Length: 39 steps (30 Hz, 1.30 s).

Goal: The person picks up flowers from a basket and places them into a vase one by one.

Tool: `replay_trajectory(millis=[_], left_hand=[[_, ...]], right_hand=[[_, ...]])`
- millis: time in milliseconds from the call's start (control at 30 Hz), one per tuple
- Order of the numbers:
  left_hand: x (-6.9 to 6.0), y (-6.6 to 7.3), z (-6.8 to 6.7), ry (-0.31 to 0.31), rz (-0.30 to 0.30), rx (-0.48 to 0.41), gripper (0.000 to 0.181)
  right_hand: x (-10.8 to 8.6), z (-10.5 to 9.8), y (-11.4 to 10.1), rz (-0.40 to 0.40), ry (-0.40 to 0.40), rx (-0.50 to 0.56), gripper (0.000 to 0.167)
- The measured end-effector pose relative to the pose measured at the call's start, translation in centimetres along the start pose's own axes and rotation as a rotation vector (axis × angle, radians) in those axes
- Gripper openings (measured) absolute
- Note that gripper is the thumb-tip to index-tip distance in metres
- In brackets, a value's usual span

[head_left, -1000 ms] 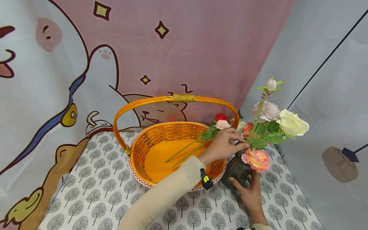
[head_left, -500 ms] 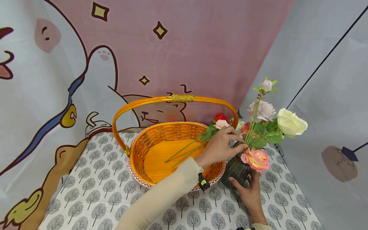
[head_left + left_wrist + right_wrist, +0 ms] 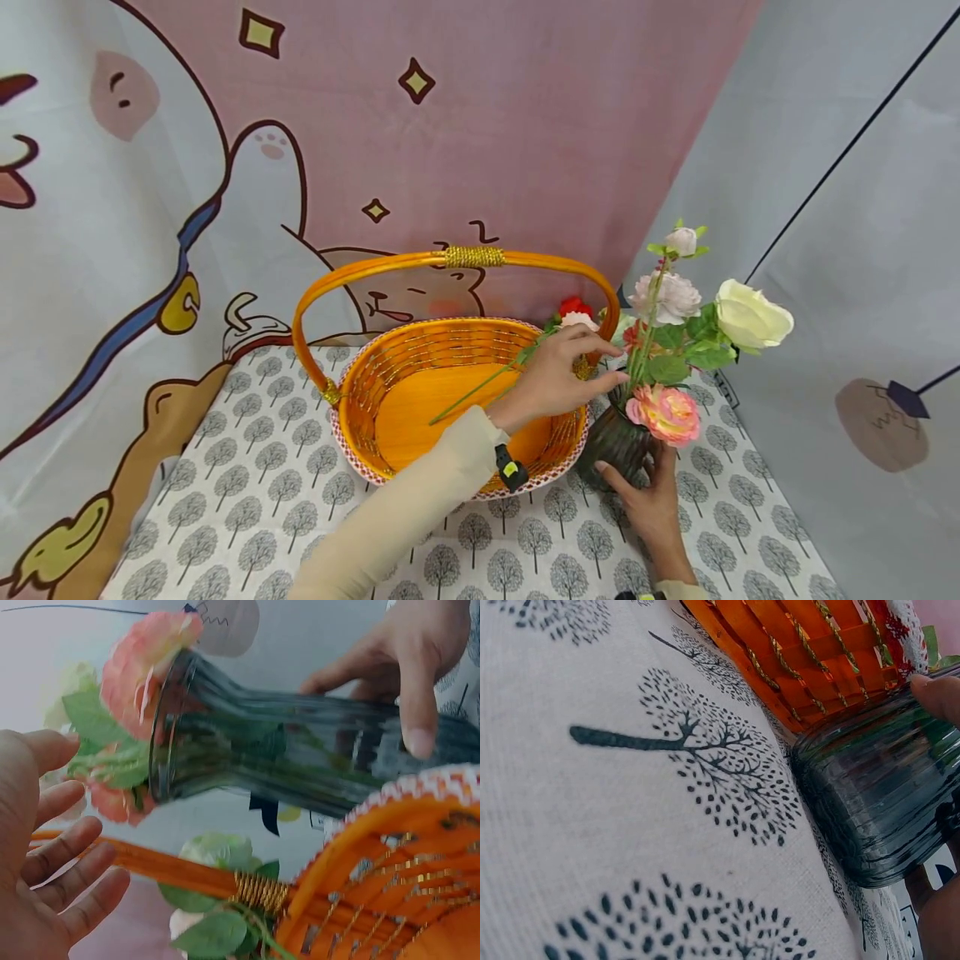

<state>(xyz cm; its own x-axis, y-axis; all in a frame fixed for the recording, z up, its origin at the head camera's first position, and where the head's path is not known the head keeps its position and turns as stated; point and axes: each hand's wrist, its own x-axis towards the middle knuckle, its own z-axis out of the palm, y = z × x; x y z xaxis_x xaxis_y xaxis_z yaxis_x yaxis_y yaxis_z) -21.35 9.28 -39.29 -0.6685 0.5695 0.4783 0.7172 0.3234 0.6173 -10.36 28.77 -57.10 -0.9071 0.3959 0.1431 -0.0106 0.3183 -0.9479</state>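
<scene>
A dark glass vase (image 3: 615, 446) stands at the right of the basket, holding several artificial flowers: a pink-orange one (image 3: 666, 414), a cream rose (image 3: 752, 315) and a pale pink stem (image 3: 665, 297). My right hand (image 3: 651, 508) grips the vase low down, its thumb in front; the right wrist view shows the vase base (image 3: 870, 787) on the cloth. Beside the stems at the vase mouth is my left hand (image 3: 558, 371). In the left wrist view its fingers (image 3: 71, 874) are spread, with nothing between them.
An orange woven basket (image 3: 442, 400) with an arched handle (image 3: 474, 256) stands left of the vase. Inside lean flowers with long stems, including a red one (image 3: 572, 307) and a pale pink one (image 3: 579, 320). A tree-print cloth (image 3: 300, 500) covers the table.
My left hand has let go of the pale pink flower's stem and drawn back to the left. That flower sits lower and further left. My right hand stays on the vase.
</scene>
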Motion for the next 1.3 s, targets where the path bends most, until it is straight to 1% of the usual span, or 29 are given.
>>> replay_trajectory(millis=[100,233,433,533,667,767,933,1000,1067,1200,1300], left_hand=[[-0.3,-0.6,-0.6,-0.017,-0.033,-0.015,0.034],[-0.6,-1.8,-1.1,-0.034,-0.081,-0.027,0.043],[-1.2,-4.2,-1.7,-0.077,-0.171,0.017,0.057],[-1.7,-5.5,-2.0,-0.109,-0.231,-0.002,0.063],[-2.4,-7.2,-2.3,-0.131,-0.333,-0.045,0.067],[-3.0,-8.4,-2.6,-0.141,-0.406,-0.050,0.067],[-3.9,-10.3,-2.8,-0.182,-0.500,-0.103,0.064],[-4.2,-10.9,-2.8,-0.200,-0.528,-0.126,0.061],[-4.3,-11.3,-2.8,-0.216,-0.546,-0.159,0.058],[-4.7,-12.1,-2.4,-0.246,-0.556,-0.208,0.046],[-4.7,-12.6,-2.0,-0.271,-0.553,-0.242,0.032]], right_hand=[[0.0,-0.1,0.1,0.005,0.007,-0.007,0.111],[0.0,-0.1,0.3,0.005,0.014,-0.007,0.112],[0.0,-0.1,0.5,-0.014,0.017,0.004,0.113],[0.0,-0.1,0.5,-0.016,0.017,0.002,0.112],[0.0,-0.1,0.5,-0.015,0.015,-0.007,0.111],[0.0,-0.1,0.5,-0.018,0.013,-0.008,0.110],[0.0,0.0,0.5,-0.033,0.010,0.004,0.112],[-0.1,0.0,0.4,-0.034,0.010,0.005,0.112],[0.0,0.0,0.4,-0.033,0.009,0.003,0.112],[-0.1,0.0,0.1,-0.021,0.005,0.004,0.111],[-0.1,0.0,-0.1,-0.006,0.006,0.002,0.111]])
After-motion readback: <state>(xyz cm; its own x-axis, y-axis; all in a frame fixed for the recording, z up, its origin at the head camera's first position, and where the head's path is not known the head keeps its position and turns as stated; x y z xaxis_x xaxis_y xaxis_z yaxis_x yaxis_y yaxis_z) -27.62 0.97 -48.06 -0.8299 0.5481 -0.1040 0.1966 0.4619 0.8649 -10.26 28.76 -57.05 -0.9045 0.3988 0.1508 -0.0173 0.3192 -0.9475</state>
